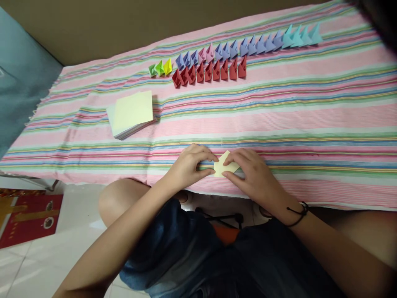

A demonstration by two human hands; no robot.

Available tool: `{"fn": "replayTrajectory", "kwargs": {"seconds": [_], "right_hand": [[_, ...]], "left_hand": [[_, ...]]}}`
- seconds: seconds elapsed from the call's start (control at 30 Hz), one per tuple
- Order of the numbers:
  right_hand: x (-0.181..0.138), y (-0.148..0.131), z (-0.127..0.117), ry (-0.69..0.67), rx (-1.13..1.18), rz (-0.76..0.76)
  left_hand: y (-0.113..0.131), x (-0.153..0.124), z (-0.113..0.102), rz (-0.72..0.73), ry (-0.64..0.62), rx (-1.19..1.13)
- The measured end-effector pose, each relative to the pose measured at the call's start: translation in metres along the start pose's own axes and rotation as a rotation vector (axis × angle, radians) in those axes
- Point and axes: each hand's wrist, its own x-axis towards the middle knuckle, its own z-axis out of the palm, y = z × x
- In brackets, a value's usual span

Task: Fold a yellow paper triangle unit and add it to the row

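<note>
A small pale yellow sheet of paper (221, 167), folded to a point at its far end, lies near the front edge of the striped cloth. My left hand (192, 164) is at its left side, thumb and forefinger touching the edge with a gap between them. From the right, my right hand (248, 167) reaches over the paper, its fingertips and thumb pressing on it. Part of the paper is hidden under the right fingers.
A stack of paper squares (133, 111), pale yellow on top, sits to the left. Behind it stand rows of folded paper pieces: red ones (207, 73), purple ones (260, 44), turquoise ones (302, 36), and green and yellow ones (159, 68). A wall (124, 29) borders the striped cloth (310, 120).
</note>
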Motion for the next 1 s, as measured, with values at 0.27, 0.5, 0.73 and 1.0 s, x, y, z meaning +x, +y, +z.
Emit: {"fn": "replayTrajectory", "kwargs": {"seconds": [0.27, 0.5, 0.73, 1.0], "right_hand": [[0.0, -0.001, -0.001, -0.008, 0.004, 0.006], [0.0, 0.0, 0.0, -0.001, -0.005, -0.013], [0.0, -0.001, -0.001, -0.004, -0.005, -0.007], [0.0, -0.001, -0.002, -0.014, 0.009, -0.003]], "left_hand": [[-0.003, 0.002, 0.001, -0.006, -0.011, -0.088], [0.0, 0.002, 0.012, -0.058, 0.116, -0.02], [0.002, -0.003, 0.002, -0.078, -0.009, -0.009], [0.007, -0.001, 0.008, -0.124, 0.04, -0.012]]}}
